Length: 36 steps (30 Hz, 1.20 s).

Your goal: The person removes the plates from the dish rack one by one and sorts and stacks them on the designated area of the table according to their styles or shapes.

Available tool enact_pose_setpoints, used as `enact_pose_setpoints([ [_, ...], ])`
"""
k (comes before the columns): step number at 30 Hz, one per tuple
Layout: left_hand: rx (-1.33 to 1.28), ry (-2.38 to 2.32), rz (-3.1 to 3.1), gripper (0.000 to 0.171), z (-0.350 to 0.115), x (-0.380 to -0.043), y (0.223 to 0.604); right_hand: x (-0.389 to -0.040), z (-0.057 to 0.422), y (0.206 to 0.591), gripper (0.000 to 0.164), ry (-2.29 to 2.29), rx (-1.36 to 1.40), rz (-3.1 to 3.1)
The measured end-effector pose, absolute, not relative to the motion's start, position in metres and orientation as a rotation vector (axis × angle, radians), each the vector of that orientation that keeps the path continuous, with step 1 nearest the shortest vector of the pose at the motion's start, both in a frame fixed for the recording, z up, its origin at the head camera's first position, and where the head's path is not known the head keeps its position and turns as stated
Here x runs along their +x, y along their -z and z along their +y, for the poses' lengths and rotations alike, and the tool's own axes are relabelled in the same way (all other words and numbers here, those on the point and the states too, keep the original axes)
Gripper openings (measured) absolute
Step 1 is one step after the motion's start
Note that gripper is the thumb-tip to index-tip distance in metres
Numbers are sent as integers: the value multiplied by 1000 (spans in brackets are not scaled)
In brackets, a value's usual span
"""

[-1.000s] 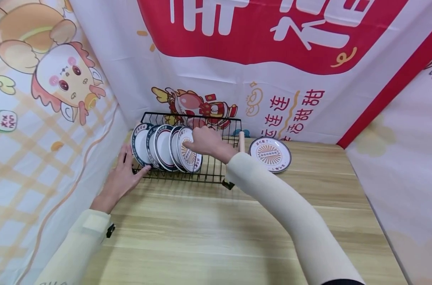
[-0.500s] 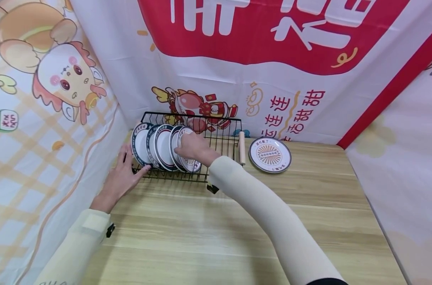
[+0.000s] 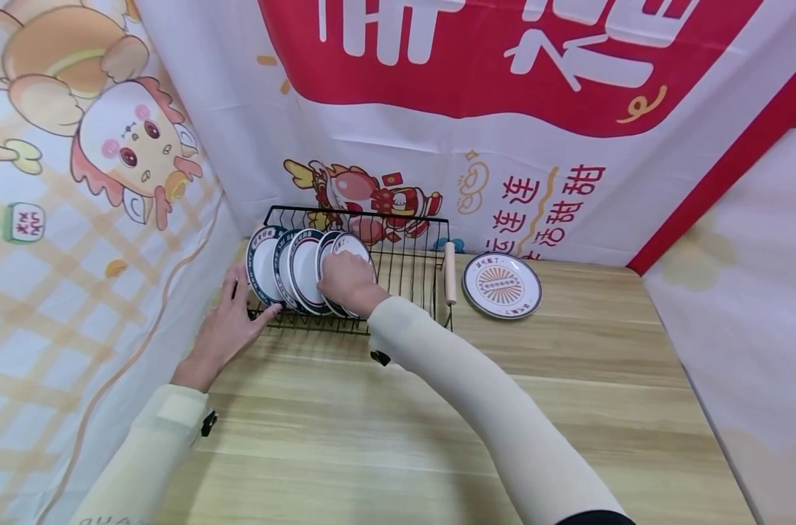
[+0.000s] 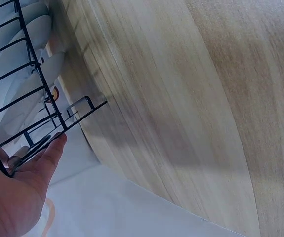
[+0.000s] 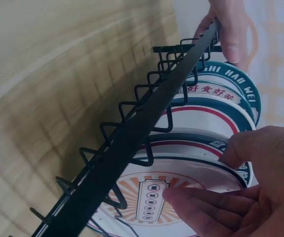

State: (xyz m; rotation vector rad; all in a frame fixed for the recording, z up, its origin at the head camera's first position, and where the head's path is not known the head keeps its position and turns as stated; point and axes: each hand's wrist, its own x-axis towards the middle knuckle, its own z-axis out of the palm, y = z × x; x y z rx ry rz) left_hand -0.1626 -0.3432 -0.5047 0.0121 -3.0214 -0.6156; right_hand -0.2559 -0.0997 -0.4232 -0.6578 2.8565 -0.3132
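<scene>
A black wire dish rack [image 3: 355, 213] stands near the back wall, holding several white plates on edge in its left half. My left hand [image 3: 227, 332] grips the rack's left end, thumb at the front corner; the left wrist view shows its fingers [image 4: 50, 155] at the end wires. My right hand [image 3: 348, 281] pinches the rightmost plate [image 5: 151, 202], which has an orange ray pattern. The fingers lie on the patterned face and the thumb hooks over the rim behind. A dark-rimmed plate [image 5: 201, 116] and others with green lettered rims lean close behind it.
Another ray-patterned plate [image 3: 501, 286] lies flat on the wooden table [image 3: 345, 437], right of the rack. A wooden handle [image 3: 450, 273] sits on the rack's right end. Printed cloths [image 3: 365, 138] hang at the back and both sides.
My right hand has shifted left along the plate and a little toward me, with its thumb now at the rim. The left hand stays on the rack's end. The head view has turned slightly.
</scene>
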Motion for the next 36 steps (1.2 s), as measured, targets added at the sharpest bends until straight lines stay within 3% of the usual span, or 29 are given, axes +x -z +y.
enact_pose_setpoints([
  [22,29,643,-3029,108,-342,-163,504,-261,-104,428,10,417,-595,2883],
  [25,23,661,-3034,107,-342,-163,503,-262,-101,425,13,439,-567,2893],
  [31,17,674,-3030,108,-344,-163,502,-271,-90,415,34,592,-461,2818],
  [36,7,668,-3031,108,-343,-165,504,-280,-72,405,28,809,-280,2699],
])
